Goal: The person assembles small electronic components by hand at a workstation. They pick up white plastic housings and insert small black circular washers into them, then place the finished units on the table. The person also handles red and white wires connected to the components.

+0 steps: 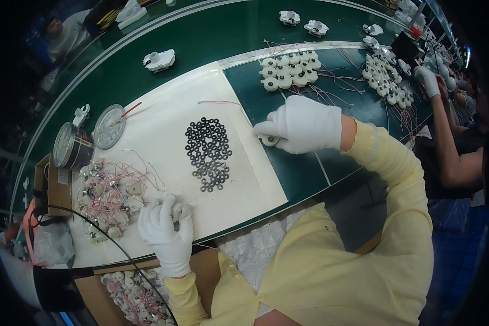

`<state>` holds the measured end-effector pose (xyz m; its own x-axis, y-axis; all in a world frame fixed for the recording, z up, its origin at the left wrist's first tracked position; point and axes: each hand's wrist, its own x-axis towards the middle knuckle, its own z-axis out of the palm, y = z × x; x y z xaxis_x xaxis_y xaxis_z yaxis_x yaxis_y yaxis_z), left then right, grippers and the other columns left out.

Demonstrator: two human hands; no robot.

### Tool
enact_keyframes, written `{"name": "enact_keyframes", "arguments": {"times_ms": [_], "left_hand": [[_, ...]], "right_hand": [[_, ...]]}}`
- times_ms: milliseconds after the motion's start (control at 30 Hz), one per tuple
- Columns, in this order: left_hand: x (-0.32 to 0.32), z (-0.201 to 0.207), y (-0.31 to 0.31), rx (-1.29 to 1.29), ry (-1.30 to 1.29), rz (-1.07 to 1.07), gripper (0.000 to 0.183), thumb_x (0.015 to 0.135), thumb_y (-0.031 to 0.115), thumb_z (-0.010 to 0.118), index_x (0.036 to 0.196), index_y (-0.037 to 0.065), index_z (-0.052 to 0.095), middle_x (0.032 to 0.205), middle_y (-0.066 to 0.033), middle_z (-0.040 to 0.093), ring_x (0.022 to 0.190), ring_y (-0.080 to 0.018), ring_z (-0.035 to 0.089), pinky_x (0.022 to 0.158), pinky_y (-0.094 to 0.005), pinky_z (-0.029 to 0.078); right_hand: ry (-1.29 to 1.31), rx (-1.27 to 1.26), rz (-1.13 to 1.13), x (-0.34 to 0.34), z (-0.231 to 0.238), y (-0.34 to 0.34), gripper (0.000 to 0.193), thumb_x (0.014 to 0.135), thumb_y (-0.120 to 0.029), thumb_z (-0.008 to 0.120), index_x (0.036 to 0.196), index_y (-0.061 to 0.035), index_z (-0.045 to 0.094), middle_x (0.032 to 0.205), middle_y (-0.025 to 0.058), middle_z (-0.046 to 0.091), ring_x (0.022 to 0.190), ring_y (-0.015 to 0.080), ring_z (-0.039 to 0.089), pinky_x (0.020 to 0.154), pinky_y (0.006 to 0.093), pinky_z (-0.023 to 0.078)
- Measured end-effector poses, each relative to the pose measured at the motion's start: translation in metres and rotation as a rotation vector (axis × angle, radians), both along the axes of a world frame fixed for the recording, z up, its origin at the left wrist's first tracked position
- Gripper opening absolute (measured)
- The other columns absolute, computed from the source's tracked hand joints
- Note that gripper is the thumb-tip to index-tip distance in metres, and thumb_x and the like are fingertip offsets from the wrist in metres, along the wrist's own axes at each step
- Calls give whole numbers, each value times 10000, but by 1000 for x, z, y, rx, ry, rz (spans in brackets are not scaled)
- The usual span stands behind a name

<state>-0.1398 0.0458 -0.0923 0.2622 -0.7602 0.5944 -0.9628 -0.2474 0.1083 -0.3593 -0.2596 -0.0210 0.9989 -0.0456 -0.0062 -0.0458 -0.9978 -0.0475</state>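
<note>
My left hand [167, 228], in a white glove, is closed on a small whitish motor part [180, 211] at the near edge of the table, beside a pile of loose motors with pink wires [106, 195]. My gloved right hand [305, 126] pinches a round white motor [269, 140] over the line where the white sheet meets the green mat; the fingers partly cover it. Between my hands lies a patch of small black rings [207, 146]. Beyond my right hand, a cluster of white motors [289, 70], many with dark centres, sits in rows with wires trailing right.
A clear dish of pale paste [110, 127] with a red stick and a tin [70, 146] stand at the left. White housings [159, 60] rest on the green belt [212, 27] behind. A box of motors [138, 293] is below. A co-worker's gloved hand [427, 82] is at right.
</note>
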Motion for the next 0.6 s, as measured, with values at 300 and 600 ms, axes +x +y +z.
{"name": "enact_keyframes", "arguments": {"times_ms": [300,600], "left_hand": [[1,1,1,0,-15,6,379,848,174,780,1202,111,661,986,-78,645,1039,-314,619,986,-488,452],[0,3,-1,-1,-5,-14,372,851,174,779,1199,106,665,980,-83,643,1030,-312,622,984,-489,457]], "right_hand": [[-139,-93,228,1,22,10,591,763,-45,631,1338,-178,592,1065,49,669,920,279,671,735,406,493],[-53,201,86,-2,28,11,323,766,-252,809,1051,-134,715,806,40,644,684,269,628,634,350,461]]}}
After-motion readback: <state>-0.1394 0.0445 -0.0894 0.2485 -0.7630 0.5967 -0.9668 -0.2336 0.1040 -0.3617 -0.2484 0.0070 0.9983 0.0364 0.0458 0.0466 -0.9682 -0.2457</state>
